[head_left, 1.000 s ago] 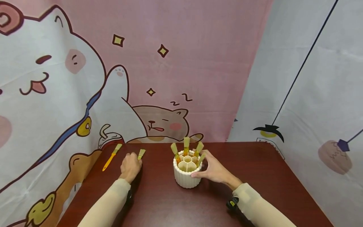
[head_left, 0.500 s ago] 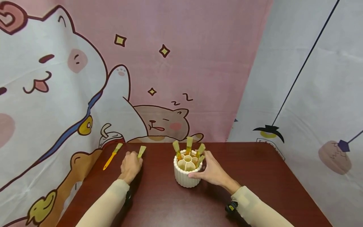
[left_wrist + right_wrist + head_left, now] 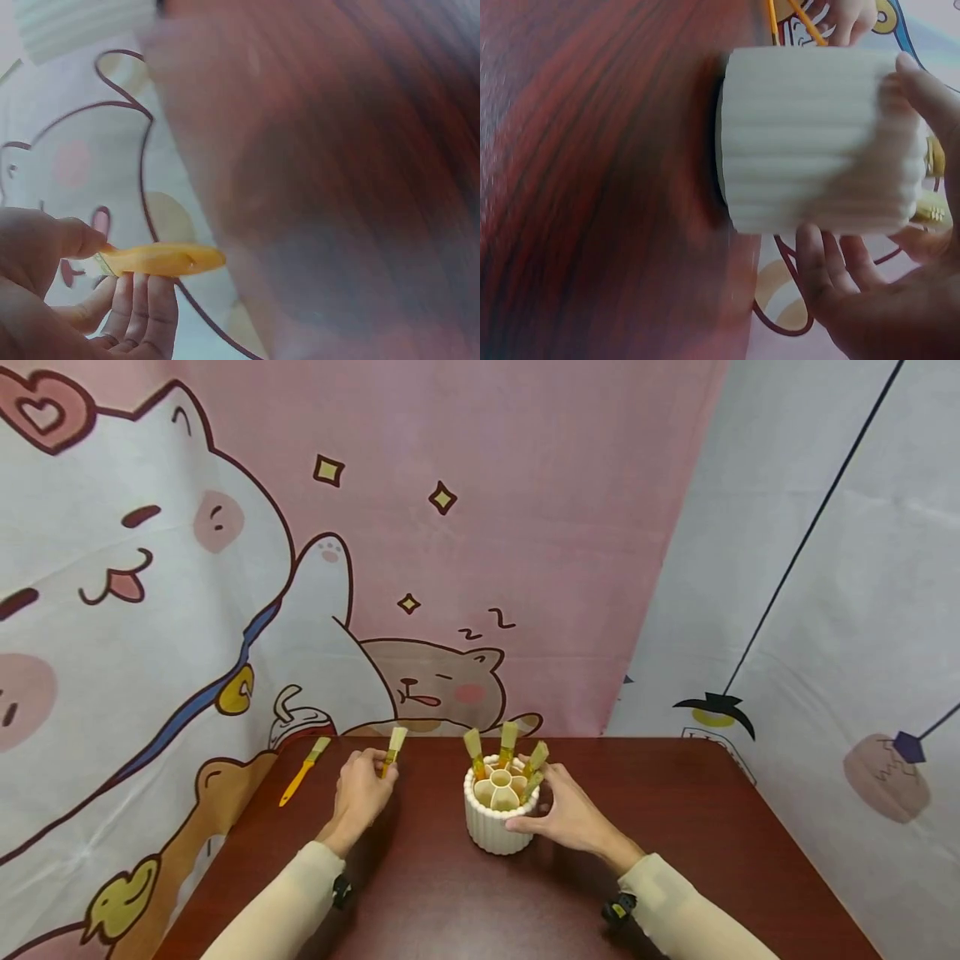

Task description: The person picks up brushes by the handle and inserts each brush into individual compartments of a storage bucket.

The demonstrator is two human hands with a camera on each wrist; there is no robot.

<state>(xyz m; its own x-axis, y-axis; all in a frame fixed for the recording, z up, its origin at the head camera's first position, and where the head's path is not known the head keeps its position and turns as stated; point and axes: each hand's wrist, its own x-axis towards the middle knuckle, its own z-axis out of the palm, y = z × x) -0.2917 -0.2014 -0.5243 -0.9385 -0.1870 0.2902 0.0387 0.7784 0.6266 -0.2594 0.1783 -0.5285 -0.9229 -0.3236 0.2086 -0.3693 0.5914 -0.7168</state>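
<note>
Thumb and fingers of my left hand [image 3: 363, 797] pinch a flat paintbrush [image 3: 396, 742] with bristles up, above the table's left part. In the left wrist view its yellow handle [image 3: 165, 259] sticks out past the fingertips. A round, ribbed cream brush holder [image 3: 495, 831] with petal-shaped compartments stands on the table. My right hand [image 3: 573, 817] grips it from the right side, thumb in front. Several paintbrushes [image 3: 508, 742] stand bristles up in its rear and right compartments; the front ones show none. The right wrist view shows the holder's ribbed wall [image 3: 817, 142] between thumb and fingers.
Another paintbrush [image 3: 303, 772] with a yellow handle lies at the table's left edge, bristles away from me. The dark red wooden table [image 3: 450, 910] ends at a cartoon-printed cloth [image 3: 540, 568] behind it and at the sides.
My left hand has lifted the paintbrush off the table and moved it right, turning it more upright. The right hand stays on the holder. The view has shifted slightly.
</note>
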